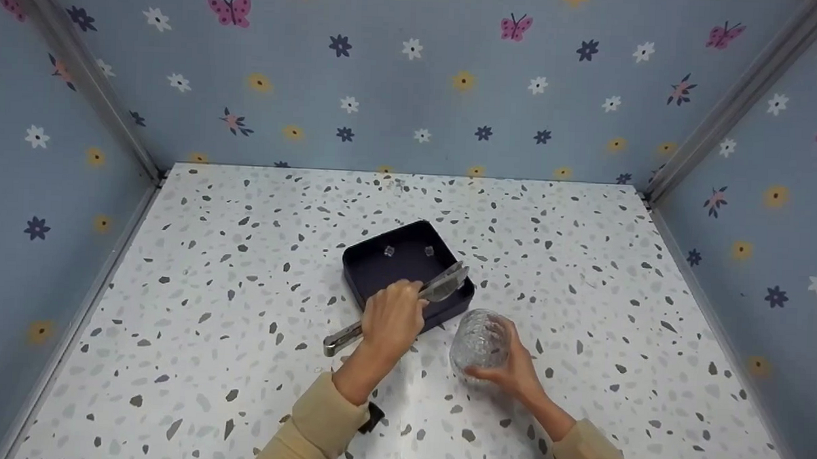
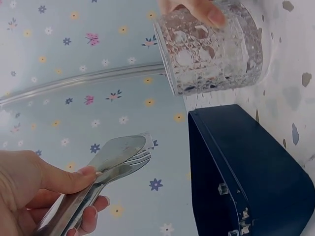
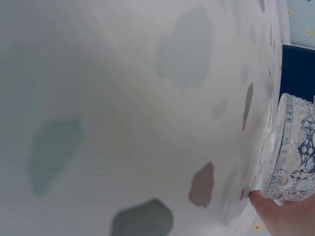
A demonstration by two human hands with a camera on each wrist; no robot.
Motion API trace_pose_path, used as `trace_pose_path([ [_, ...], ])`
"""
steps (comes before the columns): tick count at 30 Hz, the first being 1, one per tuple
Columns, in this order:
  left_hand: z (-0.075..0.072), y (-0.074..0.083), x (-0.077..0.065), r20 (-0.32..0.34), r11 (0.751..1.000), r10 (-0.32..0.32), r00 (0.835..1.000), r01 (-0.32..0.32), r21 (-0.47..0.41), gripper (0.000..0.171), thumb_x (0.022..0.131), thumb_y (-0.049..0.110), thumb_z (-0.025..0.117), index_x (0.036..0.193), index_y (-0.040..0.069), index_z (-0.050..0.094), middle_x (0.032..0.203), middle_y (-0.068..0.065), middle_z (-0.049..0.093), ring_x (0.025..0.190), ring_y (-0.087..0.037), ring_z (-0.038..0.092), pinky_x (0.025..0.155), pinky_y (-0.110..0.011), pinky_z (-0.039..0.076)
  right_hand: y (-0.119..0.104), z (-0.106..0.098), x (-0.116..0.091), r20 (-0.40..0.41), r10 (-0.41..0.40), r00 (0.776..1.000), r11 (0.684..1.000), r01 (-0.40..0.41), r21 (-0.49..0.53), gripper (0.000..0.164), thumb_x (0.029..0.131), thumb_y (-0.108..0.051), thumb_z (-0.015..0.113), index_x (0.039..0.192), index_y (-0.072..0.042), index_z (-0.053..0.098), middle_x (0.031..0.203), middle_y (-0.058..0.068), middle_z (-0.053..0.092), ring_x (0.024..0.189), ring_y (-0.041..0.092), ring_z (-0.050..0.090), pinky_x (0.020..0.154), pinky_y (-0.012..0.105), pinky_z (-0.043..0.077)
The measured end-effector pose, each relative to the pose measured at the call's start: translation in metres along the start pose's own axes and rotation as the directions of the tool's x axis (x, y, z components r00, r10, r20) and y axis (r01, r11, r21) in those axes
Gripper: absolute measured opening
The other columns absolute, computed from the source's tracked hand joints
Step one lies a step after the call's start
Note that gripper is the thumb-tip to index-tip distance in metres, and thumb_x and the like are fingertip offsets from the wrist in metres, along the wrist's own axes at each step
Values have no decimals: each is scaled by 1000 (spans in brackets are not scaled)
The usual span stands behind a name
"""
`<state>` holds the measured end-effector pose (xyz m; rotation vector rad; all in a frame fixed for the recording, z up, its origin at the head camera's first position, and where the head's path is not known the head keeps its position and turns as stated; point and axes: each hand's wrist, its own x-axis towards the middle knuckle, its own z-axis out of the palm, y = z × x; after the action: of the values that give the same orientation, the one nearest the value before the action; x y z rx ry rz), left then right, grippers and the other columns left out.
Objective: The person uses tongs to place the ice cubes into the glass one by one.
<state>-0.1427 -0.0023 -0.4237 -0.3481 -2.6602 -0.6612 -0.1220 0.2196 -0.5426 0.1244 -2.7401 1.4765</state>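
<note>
My left hand (image 1: 393, 317) grips metal serving tongs (image 2: 110, 169), one side flat like a spatula and the other tined like a fork. At their tips a small clear cube (image 2: 148, 140) shows in the left wrist view. In the head view the tongs cross over the near right part of a dark blue box (image 2: 256, 162). Two clear cubes (image 1: 389, 251) lie inside that box. My right hand (image 1: 516, 369) is wrapped round a cut-pattern clear glass (image 1: 478, 344), thumb on the near side, just right of the box's near corner.
The white speckled tabletop (image 1: 230, 284) spreads out on all sides of the box. Blue panels with flowers and butterflies stand behind (image 1: 413, 87) and at both sides. A small black object (image 1: 371, 417) shows at the left sleeve.
</note>
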Motion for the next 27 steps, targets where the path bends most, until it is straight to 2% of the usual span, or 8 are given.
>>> trace_pose_path([
  [14,3,11,-15,-1,998,69,998,-69,0,10,73,14,70,78,7,65,65,-4,57,54,-25,58,44,-36,44,3,0,0,-1,-29,1000,999,29,16,98,49,-30,86,131,-15,34,124,11,48,112,30,45,92,47,34],
  [17,3,13,-17,-11,996,84,996,-84,-2,12,72,13,70,82,7,67,66,-4,57,53,-24,58,44,-35,44,2,0,1,1,-45,999,999,45,24,97,50,-26,86,131,-13,34,123,13,49,111,30,46,92,46,35],
  [23,5,18,-22,-23,993,117,993,-117,8,9,71,13,70,76,8,65,62,-1,54,50,-22,56,41,-34,43,-20,-4,-4,-12,-103,995,993,104,52,92,52,-10,84,129,-1,34,118,24,49,108,40,46,89,52,35],
  [27,6,21,-26,-20,991,135,991,-135,16,10,70,15,70,72,9,62,59,-1,51,49,-21,55,41,-34,41,-33,-8,-8,-9,-124,992,990,124,69,90,53,-5,83,128,5,33,117,29,48,106,44,46,89,53,34],
])
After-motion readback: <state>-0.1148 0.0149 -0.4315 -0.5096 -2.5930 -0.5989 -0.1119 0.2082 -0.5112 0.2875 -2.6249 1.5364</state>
